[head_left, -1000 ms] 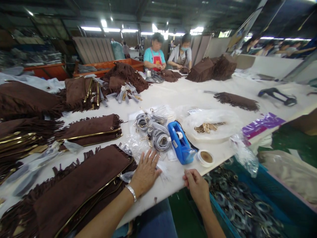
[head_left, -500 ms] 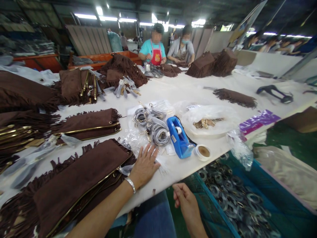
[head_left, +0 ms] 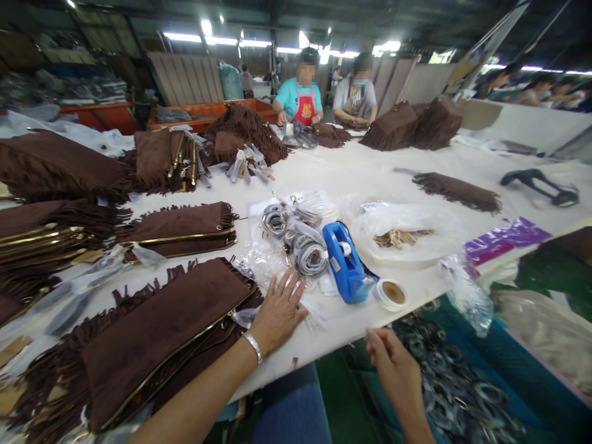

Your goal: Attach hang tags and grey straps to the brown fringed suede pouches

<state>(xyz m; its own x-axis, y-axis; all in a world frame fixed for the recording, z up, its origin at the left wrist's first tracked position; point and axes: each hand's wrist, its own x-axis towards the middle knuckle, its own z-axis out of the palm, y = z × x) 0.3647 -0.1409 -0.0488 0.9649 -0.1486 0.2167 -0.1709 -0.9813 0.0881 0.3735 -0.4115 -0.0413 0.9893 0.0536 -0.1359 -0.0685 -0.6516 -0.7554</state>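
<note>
My left hand (head_left: 277,311) lies flat and open on the white table (head_left: 351,172), fingers spread over clear plastic wrap, right beside a brown fringed suede bag with a gold zipper (head_left: 157,333). A silver bracelet sits on that wrist. My right hand (head_left: 393,367) hangs below the table's near edge, fingers loosely curled, above a blue bin (head_left: 504,376) full of wrapped grey straps. I cannot make out anything in it. A blue tape dispenser (head_left: 345,262), a tape roll (head_left: 392,293) and bundles of wrapped grey straps (head_left: 296,237) lie just beyond my left hand.
Stacks of brown fringed bags (head_left: 55,234) cover the left of the table. A clear bag of gold hardware (head_left: 402,237) and a purple packet (head_left: 506,239) lie to the right. Two people (head_left: 324,95) work at the far end, with more fringed piles (head_left: 411,126) near them.
My right hand dropped from the table edge to below it, then shifted right over the blue bin. My left hand stayed flat on the plastic.
</note>
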